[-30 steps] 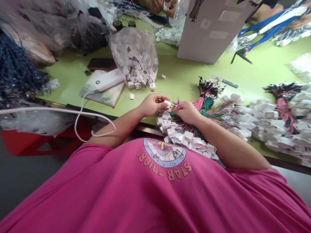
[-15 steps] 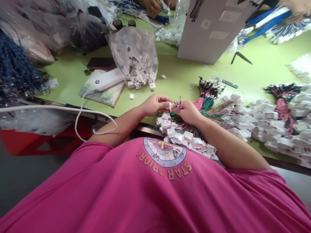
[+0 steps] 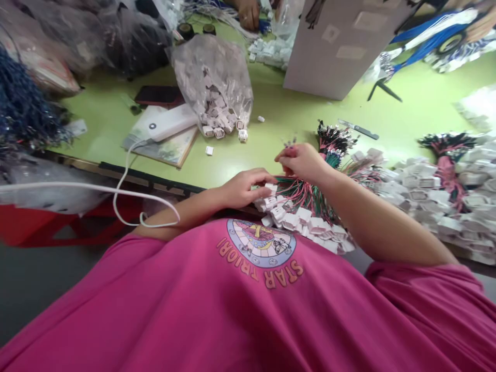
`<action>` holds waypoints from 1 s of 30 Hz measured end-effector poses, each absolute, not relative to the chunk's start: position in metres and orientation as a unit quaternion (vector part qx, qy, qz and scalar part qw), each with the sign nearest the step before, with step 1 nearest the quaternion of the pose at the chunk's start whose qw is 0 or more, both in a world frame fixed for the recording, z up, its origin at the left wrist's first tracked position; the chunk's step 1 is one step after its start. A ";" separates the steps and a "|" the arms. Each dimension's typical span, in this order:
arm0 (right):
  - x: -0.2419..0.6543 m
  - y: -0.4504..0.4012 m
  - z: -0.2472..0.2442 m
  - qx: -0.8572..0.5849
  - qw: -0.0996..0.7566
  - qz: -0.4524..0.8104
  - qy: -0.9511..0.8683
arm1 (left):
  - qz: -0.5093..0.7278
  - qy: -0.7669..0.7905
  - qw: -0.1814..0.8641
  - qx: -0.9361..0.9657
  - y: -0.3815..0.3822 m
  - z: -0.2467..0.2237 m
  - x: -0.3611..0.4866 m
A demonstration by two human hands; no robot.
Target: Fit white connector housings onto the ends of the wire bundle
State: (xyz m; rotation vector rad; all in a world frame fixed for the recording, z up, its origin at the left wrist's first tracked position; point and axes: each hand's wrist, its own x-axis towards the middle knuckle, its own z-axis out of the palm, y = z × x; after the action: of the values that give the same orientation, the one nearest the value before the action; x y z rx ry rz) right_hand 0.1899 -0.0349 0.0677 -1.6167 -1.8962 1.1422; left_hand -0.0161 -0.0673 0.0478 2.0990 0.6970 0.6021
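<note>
Right hand (image 3: 304,161) holds wires (image 3: 290,145) over green table (image 3: 267,95), co-worker (image 3: 248,14) opposite

To the near right of the clear bag (image 3: 228,57), the wire tips (image 3: 290,143) in the right hand (image 3: 303,159) blur, and we cannot count them. Below the bag, the fingertips of the left hand (image 3: 245,188) reach among white connectors (image 3: 290,221), and we cannot tell whether it grips one. To the bag's lower right, the right forearm (image 3: 360,212) hides part of the pink and green wires (image 3: 304,198) from us. The bag covers the end of the white device (image 3: 174,123) on its left. Beyond the bag, our view's top edge cuts off a co-worker's hand (image 3: 248,13) and, farther right, the grey box (image 3: 320,62). Far left of it, blue wires (image 3: 25,98) leave our sight.
</note>
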 end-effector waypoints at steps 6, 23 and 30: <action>0.157 -0.033 0.062 -0.504 -0.100 0.217 -0.830 | 0.305 0.286 0.343 0.841 -0.085 0.042 -0.014; 0.206 -0.052 0.073 -0.525 0.285 0.424 -0.681 | 0.268 0.337 0.469 0.771 -0.052 0.051 -0.010; 0.214 -0.059 0.071 -0.554 0.333 0.376 -0.664 | 0.317 0.348 0.692 0.547 -0.041 0.043 0.003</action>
State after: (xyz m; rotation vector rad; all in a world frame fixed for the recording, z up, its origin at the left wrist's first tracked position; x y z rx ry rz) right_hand 0.2141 -0.0588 0.0707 -1.4467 -1.7354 0.9811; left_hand 0.0025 -0.0406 0.0429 1.2225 0.7781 0.7079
